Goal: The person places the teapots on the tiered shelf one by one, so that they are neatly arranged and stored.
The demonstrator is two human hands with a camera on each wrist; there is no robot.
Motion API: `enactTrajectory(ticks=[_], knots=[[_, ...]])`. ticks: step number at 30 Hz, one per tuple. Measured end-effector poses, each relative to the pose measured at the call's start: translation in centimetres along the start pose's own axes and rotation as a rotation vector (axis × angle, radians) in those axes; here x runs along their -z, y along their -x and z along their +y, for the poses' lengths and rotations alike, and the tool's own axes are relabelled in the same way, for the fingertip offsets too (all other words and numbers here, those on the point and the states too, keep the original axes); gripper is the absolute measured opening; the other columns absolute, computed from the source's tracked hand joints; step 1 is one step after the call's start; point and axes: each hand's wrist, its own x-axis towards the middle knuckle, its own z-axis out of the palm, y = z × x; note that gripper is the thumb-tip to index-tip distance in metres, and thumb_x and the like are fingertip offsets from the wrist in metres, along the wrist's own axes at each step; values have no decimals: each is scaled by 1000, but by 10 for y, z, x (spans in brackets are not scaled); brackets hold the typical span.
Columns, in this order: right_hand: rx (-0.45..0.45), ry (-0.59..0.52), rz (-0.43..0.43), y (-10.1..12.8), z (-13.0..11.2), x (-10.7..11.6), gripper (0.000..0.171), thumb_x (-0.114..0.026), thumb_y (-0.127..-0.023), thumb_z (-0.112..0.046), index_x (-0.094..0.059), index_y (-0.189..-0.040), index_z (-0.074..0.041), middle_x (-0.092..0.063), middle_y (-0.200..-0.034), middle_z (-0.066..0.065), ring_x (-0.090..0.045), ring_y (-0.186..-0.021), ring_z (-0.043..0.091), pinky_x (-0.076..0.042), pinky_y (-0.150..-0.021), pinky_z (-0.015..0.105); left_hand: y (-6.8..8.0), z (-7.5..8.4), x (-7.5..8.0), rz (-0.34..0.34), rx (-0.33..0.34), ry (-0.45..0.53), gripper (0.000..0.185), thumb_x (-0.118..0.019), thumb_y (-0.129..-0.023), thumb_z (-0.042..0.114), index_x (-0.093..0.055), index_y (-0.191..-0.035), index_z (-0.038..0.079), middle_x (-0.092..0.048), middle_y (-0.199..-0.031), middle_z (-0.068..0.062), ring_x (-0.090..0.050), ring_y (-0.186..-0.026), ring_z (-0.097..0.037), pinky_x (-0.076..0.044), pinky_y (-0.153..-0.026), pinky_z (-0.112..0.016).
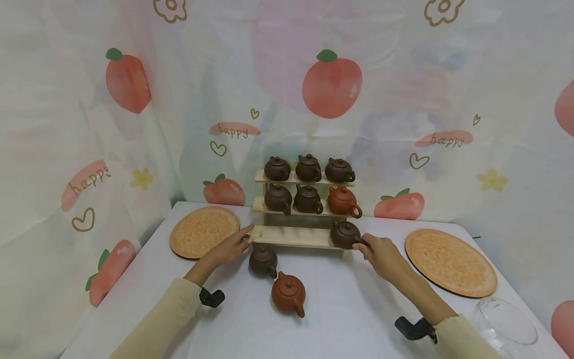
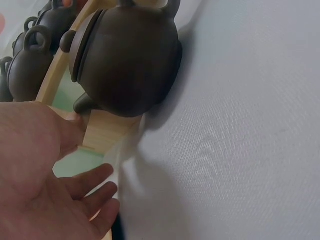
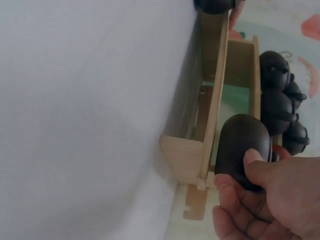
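Dark brown clay teapot (image 1: 345,235) sits at the right end of the bottom tier of the three-tier wooden rack (image 1: 293,237), and the right hand (image 1: 381,253) closes its grip on it — thumb and fingers curl around the body, as the right wrist view shows. The left hand (image 1: 230,247) lies with straight, relaxed fingers against the left end of the same tier, holding nothing.

Procedure, as a judgement from the present position:
- Keep the left hand braced on the rack; the rack looks light and could slide on the white bench (image 1: 350,309).
- Keep the teapot level so the lid stays seated.
- Move slowly near the reddish teapot (image 1: 343,201) on the tier above — clearance looks tight.

Two more teapots stand on the bench in front of the rack: a dark one (image 1: 263,261) and a reddish-brown one (image 1: 289,294).

Limits of view: the held teapot's handle is covered by the fingers. Whether its base rests fully on the tier cannot be told. The left wrist view is close and blurred; the right wrist view cuts off the rack's upper tiers.
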Motion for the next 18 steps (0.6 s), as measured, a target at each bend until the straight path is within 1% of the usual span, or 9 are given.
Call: enactTrajectory(ticks=[6, 12, 18], knots=[[-3, 5, -15, -3, 3, -1, 17, -69, -103, -14, -63, -91, -5, -62, -69, 3, -50, -62, 13, -41, -56, 26, 0, -1, 1, 0, 8, -11, 57, -42, -116, 18, -24, -167, 2, -43, -160, -30, -50, -143, -46, -45, -113, -59], [-15, -3, -41, -5, 6, -2, 17, -68, -104, -15, -64, -94, -2, -64, -70, 5, -51, -63, 14, -41, -56, 25, -1, -1, 1, 6, 7, -25, 57, -43, -116, 19, -26, -167, 2, -47, -157, -30, -55, -137, -43, -47, -110, -58], [-24, -3, -60, -7, 7, -2, 17, -68, -104, -16, -65, -96, -2, -65, -71, 6, -51, -64, 14, -41, -56, 25, 0, -2, 1, 5, 3, -24, 57, -42, -116, 18, -24, -167, 1, -45, -158, -30, -54, -138, -44, -47, -111, -59]])
